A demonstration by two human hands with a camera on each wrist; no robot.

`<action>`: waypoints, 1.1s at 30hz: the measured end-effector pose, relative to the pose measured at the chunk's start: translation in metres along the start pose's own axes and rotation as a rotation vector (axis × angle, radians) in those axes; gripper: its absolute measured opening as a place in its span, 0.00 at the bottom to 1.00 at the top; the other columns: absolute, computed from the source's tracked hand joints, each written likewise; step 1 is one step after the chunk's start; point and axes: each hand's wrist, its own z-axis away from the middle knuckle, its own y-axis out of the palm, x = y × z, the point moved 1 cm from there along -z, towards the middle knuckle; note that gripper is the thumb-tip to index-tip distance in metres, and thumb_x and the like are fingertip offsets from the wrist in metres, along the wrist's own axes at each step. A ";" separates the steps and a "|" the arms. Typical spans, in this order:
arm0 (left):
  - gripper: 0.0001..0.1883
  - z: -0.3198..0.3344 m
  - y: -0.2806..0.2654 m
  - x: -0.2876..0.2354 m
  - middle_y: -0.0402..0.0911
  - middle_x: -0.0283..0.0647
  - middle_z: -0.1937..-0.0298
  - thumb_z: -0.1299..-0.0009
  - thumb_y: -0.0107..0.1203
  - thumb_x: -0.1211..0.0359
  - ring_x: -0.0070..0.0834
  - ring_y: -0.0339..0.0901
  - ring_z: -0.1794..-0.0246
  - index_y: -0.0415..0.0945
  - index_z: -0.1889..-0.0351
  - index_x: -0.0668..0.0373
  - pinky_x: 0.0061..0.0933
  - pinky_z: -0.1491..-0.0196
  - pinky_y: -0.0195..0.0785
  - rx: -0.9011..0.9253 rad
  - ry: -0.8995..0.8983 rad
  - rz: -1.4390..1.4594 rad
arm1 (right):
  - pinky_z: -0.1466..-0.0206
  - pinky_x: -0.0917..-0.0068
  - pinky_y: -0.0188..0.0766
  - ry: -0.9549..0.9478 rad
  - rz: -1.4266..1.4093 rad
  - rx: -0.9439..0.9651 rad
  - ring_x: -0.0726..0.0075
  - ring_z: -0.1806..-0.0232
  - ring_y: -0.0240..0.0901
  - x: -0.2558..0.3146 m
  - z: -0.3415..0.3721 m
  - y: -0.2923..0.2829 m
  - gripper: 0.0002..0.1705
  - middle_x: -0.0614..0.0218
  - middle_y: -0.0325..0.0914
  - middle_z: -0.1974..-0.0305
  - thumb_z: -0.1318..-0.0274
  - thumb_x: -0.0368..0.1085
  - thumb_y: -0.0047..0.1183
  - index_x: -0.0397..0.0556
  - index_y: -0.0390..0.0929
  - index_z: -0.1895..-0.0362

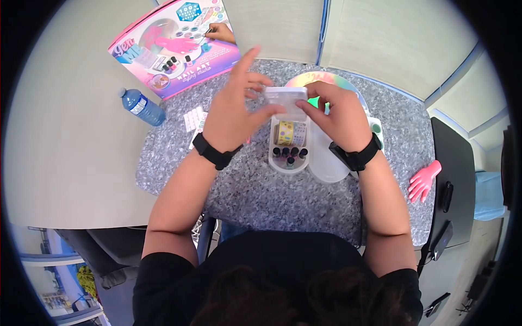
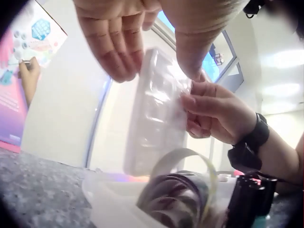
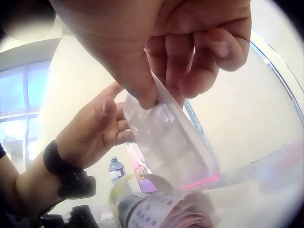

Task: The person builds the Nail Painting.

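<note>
My right hand pinches a clear plastic compartment case between thumb and fingers. The case stands tilted up, its small square cells showing in the left wrist view. At its left side, my left hand has its fingers spread and index finger raised, with the thumb near the case's lower edge. Below lies a white oval container with rolled patterned sticker strips and several small black-capped polish bottles.
Beside the container is a translucent oval lid or tray. A nail art box and water bottle stand at the left. A pink model hand lies at the right of the speckled table. A round rainbow-coloured piece sits behind.
</note>
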 end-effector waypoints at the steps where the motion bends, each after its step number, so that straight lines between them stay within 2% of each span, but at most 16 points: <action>1: 0.49 0.003 -0.005 0.007 0.91 0.38 0.48 0.35 0.80 0.68 0.30 0.87 0.48 0.64 0.17 0.52 0.34 0.45 0.79 -0.065 -0.043 -0.063 | 0.67 0.65 0.77 0.033 0.014 0.016 0.62 0.73 0.80 -0.005 0.000 0.000 0.13 0.66 0.87 0.68 0.37 0.42 0.73 0.49 0.87 0.55; 2: 0.49 0.007 -0.013 0.017 0.91 0.38 0.48 0.35 0.80 0.68 0.30 0.87 0.48 0.64 0.17 0.52 0.34 0.45 0.79 -0.056 -0.046 -0.078 | 0.65 0.64 0.77 0.075 0.002 0.040 0.61 0.71 0.82 -0.009 -0.001 0.001 0.13 0.65 0.88 0.66 0.36 0.42 0.72 0.49 0.87 0.54; 4: 0.44 0.018 -0.042 0.047 0.91 0.40 0.46 0.33 0.80 0.63 0.34 0.88 0.48 0.69 0.20 0.52 0.38 0.44 0.80 -0.051 -0.297 -0.283 | 0.64 0.63 0.78 0.099 0.003 0.056 0.60 0.69 0.84 -0.017 0.000 0.004 0.13 0.64 0.89 0.66 0.36 0.42 0.72 0.49 0.87 0.54; 5: 0.44 0.024 -0.058 0.061 0.91 0.40 0.46 0.33 0.80 0.63 0.34 0.88 0.48 0.69 0.20 0.52 0.38 0.44 0.80 -0.060 -0.309 -0.301 | 0.63 0.63 0.78 0.118 0.025 0.081 0.59 0.68 0.85 -0.020 -0.002 0.007 0.13 0.63 0.89 0.65 0.36 0.42 0.72 0.48 0.87 0.55; 7: 0.40 0.035 -0.089 0.090 0.90 0.44 0.41 0.32 0.78 0.58 0.40 0.88 0.44 0.74 0.23 0.53 0.43 0.41 0.80 0.153 -0.467 -0.599 | 0.60 0.61 0.80 0.149 0.022 0.116 0.57 0.64 0.87 -0.023 -0.003 0.015 0.15 0.63 0.90 0.63 0.36 0.42 0.71 0.49 0.86 0.51; 10: 0.38 0.051 -0.118 0.121 0.90 0.49 0.42 0.33 0.77 0.56 0.49 0.86 0.38 0.76 0.26 0.55 0.47 0.36 0.78 0.309 -0.501 -0.643 | 0.53 0.58 0.83 0.247 0.061 0.167 0.52 0.57 0.90 -0.024 -0.004 0.020 0.19 0.61 0.92 0.60 0.35 0.42 0.70 0.51 0.84 0.44; 12: 0.37 0.057 -0.123 0.134 0.89 0.49 0.40 0.32 0.77 0.57 0.49 0.85 0.36 0.77 0.26 0.54 0.46 0.34 0.77 0.305 -0.523 -0.673 | 0.46 0.55 0.83 0.323 0.131 0.195 0.49 0.50 0.89 -0.021 -0.008 0.019 0.26 0.59 0.92 0.54 0.36 0.42 0.69 0.52 0.80 0.36; 15: 0.37 0.067 -0.127 0.157 0.87 0.49 0.36 0.33 0.77 0.60 0.49 0.82 0.32 0.77 0.26 0.54 0.45 0.30 0.74 0.337 -0.499 -0.628 | 0.40 0.53 0.82 0.160 0.183 0.041 0.46 0.42 0.86 -0.022 -0.002 0.021 0.30 0.53 0.89 0.46 0.36 0.43 0.70 0.50 0.77 0.33; 18: 0.38 0.069 -0.133 0.191 0.85 0.48 0.34 0.36 0.78 0.64 0.47 0.81 0.31 0.76 0.25 0.53 0.45 0.29 0.73 0.360 -0.461 -0.488 | 0.35 0.51 0.80 0.147 0.190 0.007 0.41 0.36 0.82 -0.008 -0.003 0.010 0.33 0.50 0.85 0.38 0.36 0.44 0.70 0.48 0.76 0.31; 23: 0.36 0.049 -0.127 0.162 0.87 0.44 0.44 0.38 0.79 0.70 0.42 0.85 0.43 0.80 0.30 0.49 0.43 0.36 0.77 0.260 -0.408 -0.558 | 0.34 0.51 0.79 0.122 0.188 -0.057 0.40 0.34 0.80 0.001 -0.003 -0.002 0.32 0.50 0.84 0.37 0.36 0.42 0.70 0.47 0.77 0.31; 25: 0.25 0.038 -0.130 0.147 0.87 0.40 0.51 0.36 0.76 0.74 0.34 0.86 0.50 0.86 0.39 0.52 0.38 0.46 0.80 0.116 -0.515 -0.501 | 0.34 0.51 0.79 0.119 0.185 -0.063 0.41 0.35 0.80 0.005 -0.002 -0.005 0.31 0.51 0.84 0.37 0.36 0.41 0.70 0.46 0.78 0.32; 26: 0.18 0.034 -0.127 0.134 0.88 0.39 0.53 0.34 0.75 0.74 0.32 0.87 0.56 0.89 0.46 0.56 0.36 0.52 0.80 0.044 -0.376 -0.597 | 0.34 0.52 0.79 0.101 0.159 -0.063 0.42 0.35 0.81 0.009 -0.003 -0.006 0.29 0.52 0.84 0.38 0.36 0.41 0.70 0.47 0.80 0.33; 27: 0.18 0.031 -0.123 0.122 0.88 0.39 0.53 0.34 0.75 0.74 0.32 0.87 0.56 0.89 0.46 0.56 0.36 0.52 0.80 0.047 -0.375 -0.594 | 0.34 0.53 0.79 0.083 0.133 -0.062 0.43 0.36 0.81 0.012 -0.003 -0.006 0.27 0.53 0.85 0.39 0.36 0.40 0.70 0.47 0.82 0.35; 29: 0.16 0.021 -0.110 0.085 0.89 0.39 0.53 0.32 0.75 0.73 0.29 0.88 0.55 0.90 0.46 0.56 0.32 0.51 0.81 -0.138 -0.268 -0.566 | 0.36 0.55 0.80 0.051 0.109 -0.066 0.45 0.38 0.82 0.018 -0.004 -0.005 0.25 0.55 0.86 0.40 0.36 0.39 0.70 0.48 0.83 0.37; 31: 0.17 0.014 -0.090 0.048 0.90 0.38 0.52 0.31 0.75 0.73 0.27 0.89 0.55 0.88 0.44 0.56 0.29 0.50 0.82 -0.114 -0.153 -0.397 | 0.38 0.56 0.80 0.016 0.084 -0.072 0.47 0.41 0.84 0.027 -0.006 -0.005 0.23 0.57 0.87 0.42 0.36 0.38 0.70 0.50 0.85 0.38; 33: 0.21 0.007 -0.065 0.003 0.91 0.37 0.55 0.31 0.74 0.73 0.27 0.90 0.55 0.85 0.40 0.56 0.29 0.49 0.84 -0.019 -0.162 -0.143 | 0.43 0.59 0.81 -0.038 -0.040 -0.002 0.51 0.46 0.85 0.041 -0.007 -0.005 0.21 0.61 0.88 0.44 0.37 0.36 0.71 0.53 0.86 0.40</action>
